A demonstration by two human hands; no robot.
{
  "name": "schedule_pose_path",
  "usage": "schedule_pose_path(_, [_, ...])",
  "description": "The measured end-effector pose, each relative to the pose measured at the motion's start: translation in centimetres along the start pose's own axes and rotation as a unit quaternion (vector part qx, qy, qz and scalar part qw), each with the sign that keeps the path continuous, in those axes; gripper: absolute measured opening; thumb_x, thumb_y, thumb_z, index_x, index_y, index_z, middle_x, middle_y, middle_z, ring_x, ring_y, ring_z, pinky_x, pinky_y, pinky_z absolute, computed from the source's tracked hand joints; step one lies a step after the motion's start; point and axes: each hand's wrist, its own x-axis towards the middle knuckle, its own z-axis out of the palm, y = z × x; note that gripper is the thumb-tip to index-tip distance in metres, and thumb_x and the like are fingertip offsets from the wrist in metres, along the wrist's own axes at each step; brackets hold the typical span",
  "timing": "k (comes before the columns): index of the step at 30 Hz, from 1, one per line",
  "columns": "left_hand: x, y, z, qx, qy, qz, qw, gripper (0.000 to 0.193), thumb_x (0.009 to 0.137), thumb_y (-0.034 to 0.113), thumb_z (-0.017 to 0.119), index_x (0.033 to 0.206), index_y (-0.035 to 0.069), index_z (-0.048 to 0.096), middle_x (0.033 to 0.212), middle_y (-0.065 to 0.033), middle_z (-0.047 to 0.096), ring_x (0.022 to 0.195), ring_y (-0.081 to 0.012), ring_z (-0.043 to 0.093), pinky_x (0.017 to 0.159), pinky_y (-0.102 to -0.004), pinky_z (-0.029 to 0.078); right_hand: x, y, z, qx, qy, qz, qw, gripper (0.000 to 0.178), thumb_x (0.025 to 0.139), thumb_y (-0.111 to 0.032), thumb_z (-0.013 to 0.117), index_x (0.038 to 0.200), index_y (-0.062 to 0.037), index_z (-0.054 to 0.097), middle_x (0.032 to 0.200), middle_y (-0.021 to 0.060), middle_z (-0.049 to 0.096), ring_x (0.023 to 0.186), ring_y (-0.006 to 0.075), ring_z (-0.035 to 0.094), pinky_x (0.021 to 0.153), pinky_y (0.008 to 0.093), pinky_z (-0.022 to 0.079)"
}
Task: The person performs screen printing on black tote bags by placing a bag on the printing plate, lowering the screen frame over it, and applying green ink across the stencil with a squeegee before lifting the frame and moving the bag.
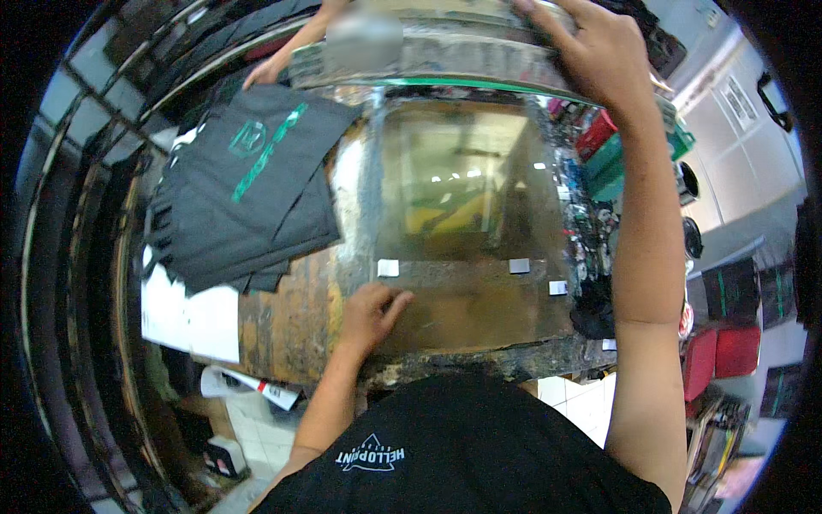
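Observation:
My right hand (599, 56) is raised at the top right and grips the edge of a lifted printing screen frame (445, 53), a grimy frame with a green line along its lower edge. Lower down, my left hand (372, 313) lies flat with spread fingers on the near left corner of a stained, glossy printing board (467, 248). It holds nothing. Small white tape pieces (388, 267) are stuck on the board just beyond my left fingers. Ceiling lights reflect in the board's surface.
A stack of dark grey fabric pieces with green prints (248, 188) lies left of the board on an ink-stained wooden table (287, 321). Another person's hand (265, 73) reaches in at the top left. White sheets (188, 317) lie at the left; red and green containers (604, 141) stand at the right.

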Motion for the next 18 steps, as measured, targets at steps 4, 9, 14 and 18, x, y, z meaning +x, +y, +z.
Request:
schedule_pose_path(4, [0.9, -2.8, -4.9, 0.068, 0.066, -0.035, 0.995, 0.019, 0.092, 0.022, 0.078, 0.098, 0.004, 0.077, 0.098, -0.0142, 0.075, 0.089, -0.0336, 0.072, 0.076, -0.0418, 0.056, -0.3, 1.1, 1.5, -0.046, 0.096, -0.080, 0.991, 0.075, 0.096, -0.071, 0.055, 0.080, 0.0016, 0.068, 0.075, 0.0196, 0.067, 0.073, 0.0340, 0.062, 0.077, 0.0488, 0.046])
schedule_pose_path(9, [3.6, -10.2, -11.0, 0.247, 0.115, 0.029, 0.962, 0.027, 0.093, 0.011, 0.070, 0.118, 0.000, 0.072, 0.117, -0.0197, 0.072, 0.109, -0.0384, 0.068, 0.093, -0.0455, 0.055, -0.3, 1.2, 1.4, -0.039, 0.079, -0.081, 0.993, 0.072, 0.098, -0.070, 0.053, 0.096, -0.0006, 0.074, 0.084, 0.0228, 0.071, 0.083, 0.0380, 0.069, 0.080, 0.0501, 0.052])
schedule_pose_path(14, [5.4, -16.4, -13.4, 0.371, -0.041, -0.005, 0.928, 0.051, 0.091, 0.013, 0.068, 0.138, -0.001, 0.059, 0.144, -0.0225, 0.060, 0.128, -0.0433, 0.060, 0.110, -0.0465, 0.048, 0.1, 2.9, 2.5, -0.048, 0.100, -0.128, 0.986, 0.060, 0.101, -0.061, 0.053, 0.112, -0.0061, 0.075, 0.085, 0.0258, 0.069, 0.082, 0.0454, 0.069, 0.076, 0.0483, 0.054])
schedule_pose_path(18, [6.3, -17.5, -14.7, 0.360, -0.064, 0.018, 0.931, 0.054, 0.087, 0.008, 0.068, 0.139, -0.001, 0.058, 0.139, -0.0203, 0.064, 0.126, -0.0383, 0.063, 0.106, -0.0454, 0.052, 0.1, 2.4, 2.4, -0.046, 0.080, -0.110, 0.990, 0.059, 0.100, -0.061, 0.054, 0.110, -0.0070, 0.076, 0.082, 0.0262, 0.069, 0.079, 0.0447, 0.069, 0.075, 0.0488, 0.054])
